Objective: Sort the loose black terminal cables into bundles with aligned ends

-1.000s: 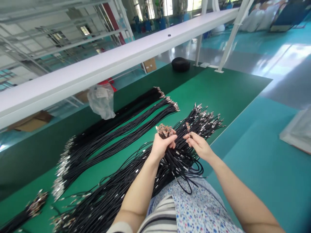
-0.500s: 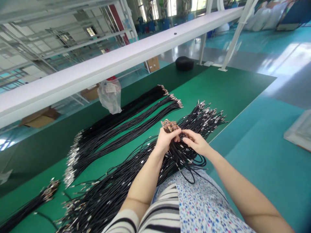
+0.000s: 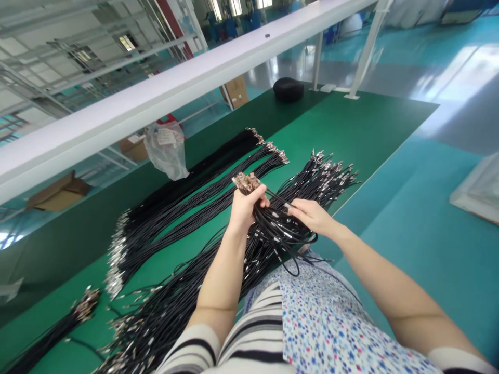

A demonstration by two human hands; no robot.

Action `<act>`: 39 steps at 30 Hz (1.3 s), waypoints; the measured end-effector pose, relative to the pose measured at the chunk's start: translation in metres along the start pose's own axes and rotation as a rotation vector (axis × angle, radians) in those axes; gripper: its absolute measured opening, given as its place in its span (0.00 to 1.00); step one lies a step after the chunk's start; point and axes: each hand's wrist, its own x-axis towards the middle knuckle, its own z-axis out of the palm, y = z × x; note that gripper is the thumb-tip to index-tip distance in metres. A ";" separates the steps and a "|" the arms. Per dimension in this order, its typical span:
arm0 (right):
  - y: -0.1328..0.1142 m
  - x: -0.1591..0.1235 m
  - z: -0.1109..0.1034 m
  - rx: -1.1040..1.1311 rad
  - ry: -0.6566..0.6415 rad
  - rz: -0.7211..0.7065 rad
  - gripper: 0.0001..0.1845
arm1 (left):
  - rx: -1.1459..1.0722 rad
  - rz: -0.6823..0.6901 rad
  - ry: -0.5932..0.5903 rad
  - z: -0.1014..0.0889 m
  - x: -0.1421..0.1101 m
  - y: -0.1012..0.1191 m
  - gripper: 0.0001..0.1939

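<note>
My left hand point(image 3: 246, 205) is closed round a bunch of black cables point(image 3: 268, 221), just below their copper-coloured terminals, which stick up above the thumb. To its right, my right hand point(image 3: 312, 214) pinches a single black cable point(image 3: 281, 199) near a small white label or tag. That cable runs across from the bunch in my left hand. Beneath both hands lies a big loose pile of black cables point(image 3: 187, 291), its silvery ends point(image 3: 331, 174) fanned out at the upper right. The loops of the held bunch hang over the pile, close to my apron.
Neater rows of black cables point(image 3: 187, 192) lie on the green tabletop point(image 3: 374, 130) beyond the pile. Another bundle point(image 3: 50, 335) is at the lower left. A white shelf point(image 3: 156, 98) crosses above the table, with a plastic bag point(image 3: 167, 148) beneath it. A black coil point(image 3: 288, 89) sits at the far end.
My left hand has moved left and slightly up with the bunch. The hands are farther apart, and one cable is now drawn out between them in my right hand. The view has shifted a little.
</note>
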 end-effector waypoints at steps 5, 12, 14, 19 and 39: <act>-0.013 0.011 0.001 -0.191 -0.119 -0.032 0.18 | 0.039 -0.045 -0.076 0.004 -0.001 0.000 0.10; 0.020 0.012 -0.029 0.288 -0.179 0.141 0.18 | 0.121 -0.099 -0.171 -0.015 -0.010 0.030 0.12; 0.043 0.006 -0.029 0.338 -0.100 0.260 0.21 | 0.068 -0.060 -0.084 -0.026 -0.013 0.045 0.13; 0.065 -0.033 0.021 0.323 -0.193 0.415 0.16 | -0.127 0.017 0.269 -0.049 -0.005 0.075 0.15; 0.042 -0.097 0.015 0.385 -0.951 0.274 0.10 | 0.083 0.187 0.711 -0.085 0.069 0.086 0.34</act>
